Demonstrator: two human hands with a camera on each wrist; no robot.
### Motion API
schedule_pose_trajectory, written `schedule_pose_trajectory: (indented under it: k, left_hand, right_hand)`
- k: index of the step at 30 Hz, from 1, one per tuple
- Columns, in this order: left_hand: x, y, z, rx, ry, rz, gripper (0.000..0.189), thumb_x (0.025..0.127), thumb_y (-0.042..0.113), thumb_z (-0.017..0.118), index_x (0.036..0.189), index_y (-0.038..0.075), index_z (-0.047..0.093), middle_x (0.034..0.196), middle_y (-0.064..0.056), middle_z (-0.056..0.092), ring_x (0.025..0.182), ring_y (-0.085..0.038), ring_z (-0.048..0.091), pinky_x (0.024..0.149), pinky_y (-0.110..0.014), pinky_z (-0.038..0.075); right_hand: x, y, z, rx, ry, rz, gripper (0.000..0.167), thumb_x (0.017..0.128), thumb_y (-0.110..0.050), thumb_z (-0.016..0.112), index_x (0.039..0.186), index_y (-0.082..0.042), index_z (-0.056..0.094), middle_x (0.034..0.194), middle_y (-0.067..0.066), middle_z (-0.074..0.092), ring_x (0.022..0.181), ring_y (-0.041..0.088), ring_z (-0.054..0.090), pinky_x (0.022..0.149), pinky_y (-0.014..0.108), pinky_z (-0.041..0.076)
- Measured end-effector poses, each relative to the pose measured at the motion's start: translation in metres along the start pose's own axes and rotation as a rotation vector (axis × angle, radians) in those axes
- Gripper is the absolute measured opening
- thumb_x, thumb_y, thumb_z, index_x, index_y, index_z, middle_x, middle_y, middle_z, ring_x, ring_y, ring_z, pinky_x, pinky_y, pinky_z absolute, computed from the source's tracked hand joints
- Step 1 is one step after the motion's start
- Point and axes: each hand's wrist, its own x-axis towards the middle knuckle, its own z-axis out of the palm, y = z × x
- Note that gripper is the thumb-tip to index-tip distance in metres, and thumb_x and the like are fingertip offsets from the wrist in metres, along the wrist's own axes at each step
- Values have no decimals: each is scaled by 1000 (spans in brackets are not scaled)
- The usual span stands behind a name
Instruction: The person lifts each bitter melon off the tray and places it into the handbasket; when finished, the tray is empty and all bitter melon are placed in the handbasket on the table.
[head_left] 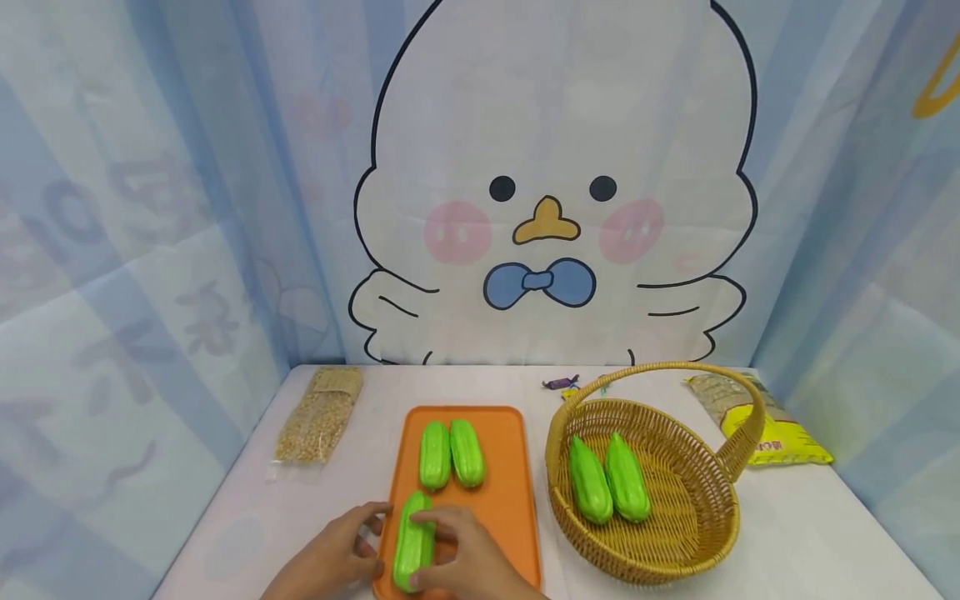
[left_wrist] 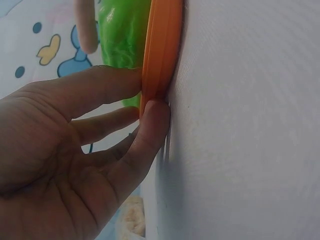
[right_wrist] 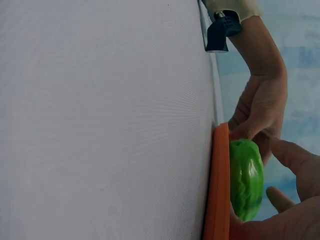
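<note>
An orange tray lies on the table, with two green ridged gourds side by side toward its far end. A third green gourd rests lengthwise near the tray's left edge. My left hand pinches the tray's left rim between thumb and fingers, as the left wrist view shows. Over the third gourd is my right hand, its fingers spread loosely around it. In the right wrist view a gap shows between those fingers and the gourd.
Right of the tray stands a wicker basket with a tall handle, holding two more green gourds. A bag of yellow kernels lies at the back left, a yellow-labelled bag at the back right. Small wrapped candies lie behind the basket.
</note>
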Motion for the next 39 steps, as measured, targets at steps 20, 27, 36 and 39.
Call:
schedule_pose_trajectory:
  k: [20,27,36,39]
  left_hand:
    - [-3,1,-2,-21,-23,30,69,80,4,78,140,-5,46,108,-8,55,83,-22,59,71,-41,51]
    - [-1,-1,-2,-16,-22,46,69,79,4,78,140,-5,46,108,-8,56,84,-22,60,71,-41,51]
    - [-2,-1,-3,-22,-30,62,69,79,3,77,139,-6,46,107,-8,55,84,-22,60,71,-41,51]
    - [-2,-1,-3,-33,-31,55,69,79,2,77,139,-6,45,108,-9,55,84,-22,60,71,-41,51]
  right_hand:
    - [3,1,10,186,11,29,57,72,5,81,122,-19,66,139,13,38,109,24,59,80,31,55]
    - [4,1,12,168,21,15,58,71,5,82,122,-19,66,137,12,39,104,22,61,79,30,55]
    - [7,-1,11,47,15,0,54,71,-5,85,118,-26,69,135,9,41,110,22,54,80,28,53]
    - [4,-3,9,46,6,19,54,71,-8,85,118,-29,69,136,8,41,110,22,54,81,31,53]
